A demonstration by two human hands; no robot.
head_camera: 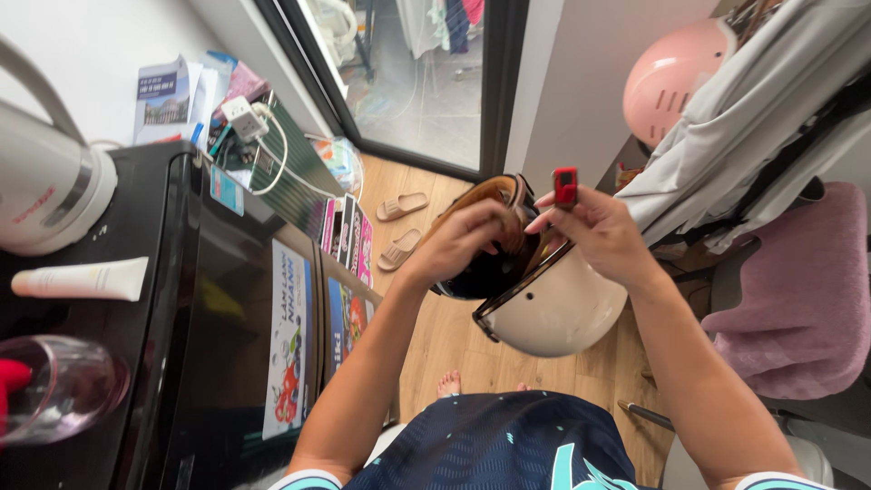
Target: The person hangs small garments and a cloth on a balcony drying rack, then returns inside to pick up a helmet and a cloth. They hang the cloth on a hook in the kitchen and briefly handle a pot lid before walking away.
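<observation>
While both hands work at it, little looks settled:
Left hand (463,238): grips cream helmet's (553,313) dark visor (485,272).
Right hand (603,234): pinches small red clip (565,186).
Left: clip unattached.

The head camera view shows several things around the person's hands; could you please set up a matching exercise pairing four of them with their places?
Things:
1. cream helmet
2. pink helmet
3. white tube
4. beige slippers

Places:
A. lying on the wooden floor near the glass door
B. lying on top of the black cabinet
C. held between the left hand and right hand
D. up at the right, beside the grey cloth

Pairs: 1-C, 2-D, 3-B, 4-A
</observation>
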